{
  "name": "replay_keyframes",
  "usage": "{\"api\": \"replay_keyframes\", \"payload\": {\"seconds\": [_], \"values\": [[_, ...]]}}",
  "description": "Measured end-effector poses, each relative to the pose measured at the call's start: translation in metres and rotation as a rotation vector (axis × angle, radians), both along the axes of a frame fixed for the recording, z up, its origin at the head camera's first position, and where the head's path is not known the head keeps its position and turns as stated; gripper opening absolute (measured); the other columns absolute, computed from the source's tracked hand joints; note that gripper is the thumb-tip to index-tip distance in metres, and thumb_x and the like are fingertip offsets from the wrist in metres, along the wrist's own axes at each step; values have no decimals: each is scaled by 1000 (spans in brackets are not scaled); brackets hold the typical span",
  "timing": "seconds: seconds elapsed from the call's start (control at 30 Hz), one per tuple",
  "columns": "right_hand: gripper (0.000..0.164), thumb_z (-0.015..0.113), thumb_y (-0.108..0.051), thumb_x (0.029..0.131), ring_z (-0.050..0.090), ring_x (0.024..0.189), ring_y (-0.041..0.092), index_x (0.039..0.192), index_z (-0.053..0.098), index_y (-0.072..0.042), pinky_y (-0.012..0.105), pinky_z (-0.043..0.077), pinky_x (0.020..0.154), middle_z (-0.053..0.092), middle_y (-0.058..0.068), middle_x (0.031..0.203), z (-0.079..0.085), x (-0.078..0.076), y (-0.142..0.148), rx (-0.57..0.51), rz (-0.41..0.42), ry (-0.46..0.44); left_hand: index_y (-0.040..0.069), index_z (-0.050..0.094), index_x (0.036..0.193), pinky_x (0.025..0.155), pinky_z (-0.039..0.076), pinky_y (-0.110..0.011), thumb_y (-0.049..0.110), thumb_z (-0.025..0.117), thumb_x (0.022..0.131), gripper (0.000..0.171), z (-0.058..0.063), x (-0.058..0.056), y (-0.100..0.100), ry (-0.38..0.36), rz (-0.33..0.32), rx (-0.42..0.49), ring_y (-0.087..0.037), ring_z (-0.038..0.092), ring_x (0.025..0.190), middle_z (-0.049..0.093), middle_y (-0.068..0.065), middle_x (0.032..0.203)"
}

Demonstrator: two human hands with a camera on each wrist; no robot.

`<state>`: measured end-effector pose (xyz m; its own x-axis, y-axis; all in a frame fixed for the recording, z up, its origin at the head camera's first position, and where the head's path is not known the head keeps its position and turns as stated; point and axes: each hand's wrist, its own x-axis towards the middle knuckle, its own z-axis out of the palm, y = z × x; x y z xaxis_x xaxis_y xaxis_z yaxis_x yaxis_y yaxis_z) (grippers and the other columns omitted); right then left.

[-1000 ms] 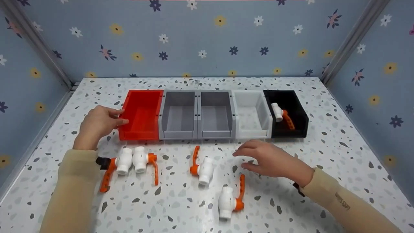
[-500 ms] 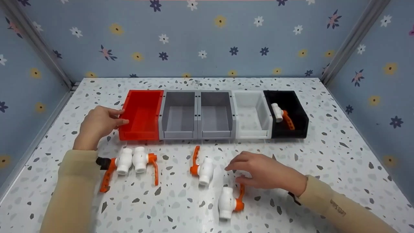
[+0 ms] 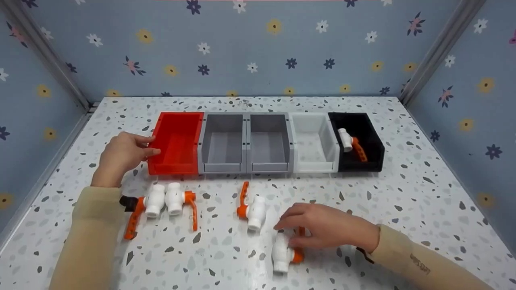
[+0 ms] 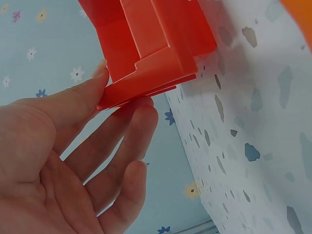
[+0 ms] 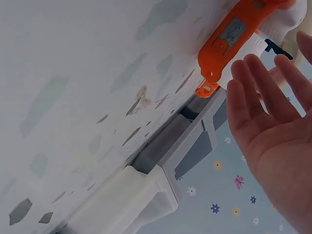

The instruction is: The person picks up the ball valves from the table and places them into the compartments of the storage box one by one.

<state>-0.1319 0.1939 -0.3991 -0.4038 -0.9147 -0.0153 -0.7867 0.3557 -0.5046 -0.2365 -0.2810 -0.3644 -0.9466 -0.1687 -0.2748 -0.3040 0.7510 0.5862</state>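
Observation:
In the head view my left hand [image 3: 122, 154] pinches the left side wall of the red bin [image 3: 177, 139]. The left wrist view shows the thumb over the rim and the fingers behind the wall. My right hand [image 3: 322, 226], fingers loosely extended, hovers over a white ball valve [image 3: 280, 259] near the front of the table, hiding part of its orange handle. In the right wrist view an orange handle [image 5: 226, 44] lies close beside the fingertips. Another ball valve [image 3: 256, 213] is just left of that hand.
Two more ball valves, one left [image 3: 155, 201] and one right [image 3: 174, 199], lie side by side below the red bin. Two grey bins [image 3: 223, 167], a white bin [image 3: 314, 166] and a black bin [image 3: 373, 141] holding a valve [image 3: 346, 139] continue the row.
My right hand has moved down and slightly left from in front of the white bin to over the nearest ball valve. The left hand stays at the red bin.

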Motion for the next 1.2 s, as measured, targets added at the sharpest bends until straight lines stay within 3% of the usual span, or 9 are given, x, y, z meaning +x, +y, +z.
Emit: {"api": "replay_keyframes", "payload": {"seconds": [0.17, 0.33, 0.47, 0.6, 0.8, 0.9, 1.2], "values": [[41, 66, -39, 96, 61, 91, 3, 131, 64, -19, 21, 49, 86, 60, -6, 126, -2, 3, -2, -2, 25, -42, 14, 45, 148, 94, 49, -52, 32, 72, 93, 64, -1, 0, -1, 0, -6, -1, -39, 60, 107, 56, -25, 135], [51, 74, -44, 89, 58, 107, 4, 133, 63, -20, 24, 48, 93, 60, -7, 129, -5, 6, -5, 5, 53, -11, 14, 45, 148, 93, 49, -54, 32, 72, 92, 64, -3, -1, -1, 8, -8, -16, -39, 61, 107, 57, -26, 134], [57, 79, -41, 85, 56, 115, 6, 135, 62, -20, 27, 47, 97, 58, -6, 132, -6, 7, -6, 28, 63, -39, 15, 46, 148, 95, 48, -55, 31, 72, 92, 64, -3, 1, 0, 12, 4, -13, -39, 60, 108, 56, -25, 136], [56, 81, -35, 84, 56, 113, 6, 135, 62, -20, 26, 47, 96, 57, -5, 132, -8, 7, -8, 38, 77, -73, 16, 45, 148, 97, 47, -55, 31, 72, 92, 64, -2, 1, 0, 3, 14, 0, -39, 60, 109, 55, -24, 138], [50, 81, -32, 85, 57, 111, 7, 131, 65, -20, 26, 48, 95, 58, -3, 131, -9, 8, -9, 41, 83, -57, 15, 45, 148, 96, 49, -53, 32, 73, 92, 65, 0, 0, 1, 12, -5, -7, -39, 60, 107, 54, -24, 138], [49, 80, -32, 86, 59, 101, 3, 132, 64, -19, 24, 48, 93, 58, -2, 131, -8, 9, -9, 43, 81, -60, 14, 46, 148, 95, 50, -51, 31, 73, 92, 64, 0, 1, 1, 18, -10, -10, -38, 61, 106, 55, -24, 137], [51, 77, -35, 89, 61, 100, 4, 136, 61, -25, 30, 51, 92, 58, -3, 133, -5, 19, -9, 84, 73, 94, 14, 46, 148, 94, 50, -52, 31, 72, 93, 64, -2, 1, 0, 18, -15, -15, -38, 61, 106, 57, -24, 135]]}}
